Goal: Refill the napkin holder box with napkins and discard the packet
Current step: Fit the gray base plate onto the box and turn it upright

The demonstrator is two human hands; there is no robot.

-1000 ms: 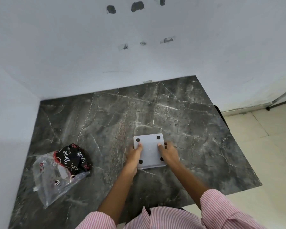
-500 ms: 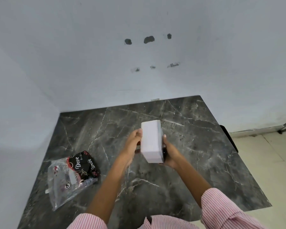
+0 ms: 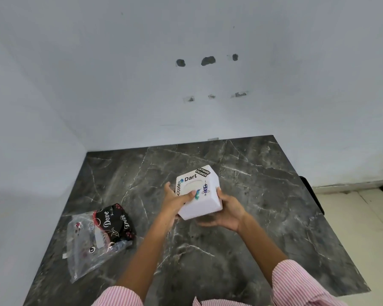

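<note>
I hold a white napkin holder box (image 3: 202,203) above the middle of the dark marble table (image 3: 263,217). Its stickered top face with an oval slot tilts towards me. My left hand (image 3: 174,200) grips its left side, thumb across the top face. My right hand (image 3: 224,209) cups its right side and underside. The clear plastic napkin packet (image 3: 97,237), printed black with "Dove", lies flat on the table to the left, apart from both hands. What is inside the box is hidden.
White walls close the table at the back and on the left. The table's right edge drops to a pale tiled floor (image 3: 358,221). A dark chair edge (image 3: 312,195) shows beside that edge.
The box was lying bottom-up on the table. Both hands lifted it and turned it over, so its stickered top now faces up. The packet has not moved.
</note>
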